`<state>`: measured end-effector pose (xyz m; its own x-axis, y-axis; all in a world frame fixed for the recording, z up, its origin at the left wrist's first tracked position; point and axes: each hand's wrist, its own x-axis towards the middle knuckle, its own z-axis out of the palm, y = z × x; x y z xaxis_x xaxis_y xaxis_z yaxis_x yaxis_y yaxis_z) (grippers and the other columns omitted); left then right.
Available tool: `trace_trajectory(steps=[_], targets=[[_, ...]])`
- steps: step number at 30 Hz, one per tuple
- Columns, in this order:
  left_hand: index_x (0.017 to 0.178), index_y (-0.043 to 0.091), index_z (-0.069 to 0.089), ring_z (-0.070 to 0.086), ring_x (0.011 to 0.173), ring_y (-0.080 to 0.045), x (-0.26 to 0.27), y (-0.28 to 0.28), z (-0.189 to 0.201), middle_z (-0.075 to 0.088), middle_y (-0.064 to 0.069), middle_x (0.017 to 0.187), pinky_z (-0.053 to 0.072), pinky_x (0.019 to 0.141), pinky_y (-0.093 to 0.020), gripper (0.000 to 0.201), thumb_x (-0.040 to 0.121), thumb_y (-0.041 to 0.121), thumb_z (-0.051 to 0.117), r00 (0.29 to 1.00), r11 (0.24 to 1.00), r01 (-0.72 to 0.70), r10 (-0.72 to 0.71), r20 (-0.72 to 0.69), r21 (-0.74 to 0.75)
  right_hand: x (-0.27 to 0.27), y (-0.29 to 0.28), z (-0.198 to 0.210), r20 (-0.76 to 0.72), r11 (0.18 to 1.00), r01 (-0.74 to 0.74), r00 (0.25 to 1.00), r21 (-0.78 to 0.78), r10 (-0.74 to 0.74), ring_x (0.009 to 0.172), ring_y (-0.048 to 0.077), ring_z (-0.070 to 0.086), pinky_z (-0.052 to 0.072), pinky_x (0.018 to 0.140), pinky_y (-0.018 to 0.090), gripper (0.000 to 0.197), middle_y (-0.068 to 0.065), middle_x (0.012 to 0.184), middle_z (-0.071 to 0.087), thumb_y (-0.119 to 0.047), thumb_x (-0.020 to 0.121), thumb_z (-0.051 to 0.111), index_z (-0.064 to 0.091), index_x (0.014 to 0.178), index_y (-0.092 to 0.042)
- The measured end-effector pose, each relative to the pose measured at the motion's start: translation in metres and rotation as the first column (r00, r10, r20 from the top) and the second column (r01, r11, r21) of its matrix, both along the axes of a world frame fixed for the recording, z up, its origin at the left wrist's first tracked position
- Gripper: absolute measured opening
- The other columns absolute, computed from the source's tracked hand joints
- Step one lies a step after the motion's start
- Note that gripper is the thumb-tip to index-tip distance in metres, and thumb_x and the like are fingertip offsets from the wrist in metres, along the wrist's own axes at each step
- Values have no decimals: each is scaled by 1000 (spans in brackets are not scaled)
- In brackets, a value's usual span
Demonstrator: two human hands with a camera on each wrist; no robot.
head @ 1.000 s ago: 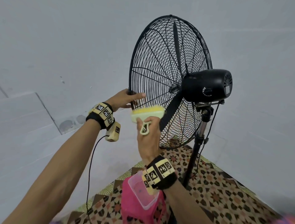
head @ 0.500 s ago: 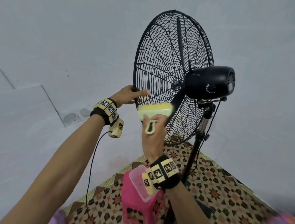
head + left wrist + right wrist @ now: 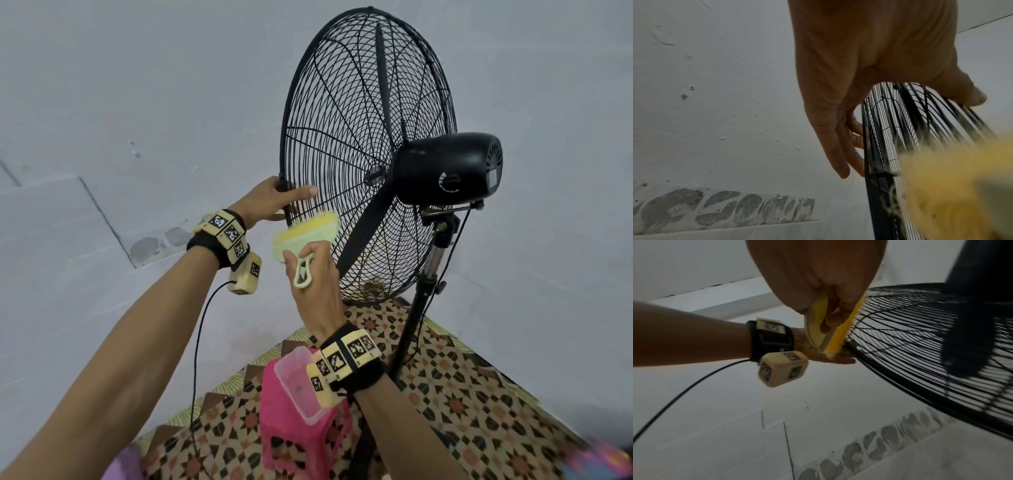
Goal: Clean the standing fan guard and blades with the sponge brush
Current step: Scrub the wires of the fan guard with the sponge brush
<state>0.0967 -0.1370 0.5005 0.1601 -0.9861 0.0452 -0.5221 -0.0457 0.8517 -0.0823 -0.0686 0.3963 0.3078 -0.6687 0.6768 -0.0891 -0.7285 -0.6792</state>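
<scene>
The left hand (image 3: pixel 270 202) grips the left rim of the fan guard (image 3: pixel 346 113), steadying it. The right hand (image 3: pixel 313 274) holds the sponge brush (image 3: pixel 308 229) against the wires just below; firm, short strokes along the wires seem best

The head view is bright, evenly lit and sharp, with wide-angle bending and smear at its lower corners. Both wrist views are dim and grainy; the brush (image 3: pixel 953 191) is a close yellow blur, and the blade (image 3: pixel 970 340) is smeared.
</scene>
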Motion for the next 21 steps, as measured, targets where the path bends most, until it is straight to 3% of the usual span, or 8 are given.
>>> trace_trajectory(steps=[3, 5, 7, 11, 13, 16, 18, 21], targets=[[117, 18, 59, 66, 106, -15, -1, 1, 0, 68, -3, 117, 56, 85, -32, 85, 64, 82, 74, 999, 1000, -18, 18, -31, -4, -18, -8, -43, -118, 994, 56, 992, 93, -45, 65, 8, 51, 42, 48, 14, 21, 2, 92, 53, -39, 106, 48, 40, 106, -20], [132, 24, 55, 62, 118, -13, -4, 2, 0, 64, 4, 130, 54, 81, -31, 89, 66, 81, 74, 999, 1000, -24, 24, -49, -3, -43, -4, -82, -236, 954, 147, 968, 260, -84, 68, 14, 58, 49, 49, 21, 15, 2, 93, 57, -35, 107, 48, 41, 107, -22], [137, 26, 52, 60, 121, -10, -5, 4, -2, 63, 9, 132, 55, 78, -31, 86, 73, 79, 74, 998, 1000, -14, 12, -67, -23, -58, 1, -98, -277, 931, 194, 955, 308, -108, 73, 20, 61, 49, 51, 23, 16, 3, 93, 58, -36, 106, 49, 42, 106, -22], [138, 26, 49, 61, 120, -9, -10, 5, -6, 60, 14, 132, 58, 75, -32, 78, 80, 74, 71, 996, 998, -40, 36, -83, -44, -19, -6, -36, -131, 998, 5, 991, 70, 4, 62, 5, 53, 40, 45, 13, 25, 4, 89, 55, -48, 105, 45, 38, 106, -24], [137, 25, 49, 60, 120, -9, -11, 6, -6, 60, 13, 132, 58, 74, -32, 77, 80, 73, 70, 995, 998, -56, 53, -84, -39, -4, -14, -14, -47, 999, -10, 999, 39, 12, 65, 8, 57, 41, 45, 15, 26, 5, 92, 55, -46, 105, 48, 38, 106, -22], [142, 21, 46, 58, 126, -15, -13, 7, -6, 57, 6, 141, 58, 83, -40, 81, 82, 70, 69, 994, 998, -60, 58, -96, -24, -27, -11, -52, -174, 995, 30, 985, 98, -12, 62, 2, 51, 42, 46, 13, 18, 4, 93, 53, -33, 107, 50, 42, 108, -18], [143, 21, 46, 58, 126, -15, -13, 7, -7, 58, 5, 140, 59, 87, -43, 80, 82, 69, 68, 994, 998, -61, 57, -96, -36, -52, 0, -83, -264, 969, 76, 965, 234, -12, 64, 11, 55, 45, 47, 19, 16, 4, 92, 56, -33, 107, 50, 41, 107, -19], [146, 22, 43, 60, 125, -17, -15, 7, -7, 56, 4, 143, 59, 82, -41, 90, 80, 76, 71, 991, 995, -91, 87, -100, -38, -47, -3, -70, -164, 976, 26, 986, 218, 10, 64, 21, 59, 46, 46, 24, 20, 4, 87, 58, -37, 106, 51, 40, 105, -21]])
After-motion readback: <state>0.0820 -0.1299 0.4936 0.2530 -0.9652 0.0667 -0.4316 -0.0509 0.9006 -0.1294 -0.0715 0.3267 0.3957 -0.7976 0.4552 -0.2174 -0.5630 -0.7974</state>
